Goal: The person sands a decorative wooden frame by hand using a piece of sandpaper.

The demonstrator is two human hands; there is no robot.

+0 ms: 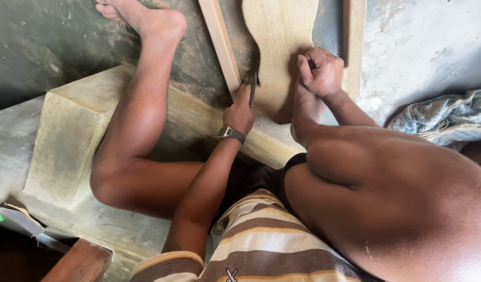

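A pale, curved wooden board (279,36) lies on the concrete floor in front of me, its near end under my right foot. My left hand (240,110), with a watch on the wrist, grips a thin dark metal blade (252,86) set against the board's left edge. My right hand (320,70) is closed around the other end of a tool at the board's right edge; what it holds is mostly hidden by the fingers.
A narrow wooden strip (221,44) lies left of the board, another plank (354,44) right of it. A concrete step (73,130) runs under my left leg. A bundled cloth (444,117) sits at right. A wooden block (78,263) is at lower left.
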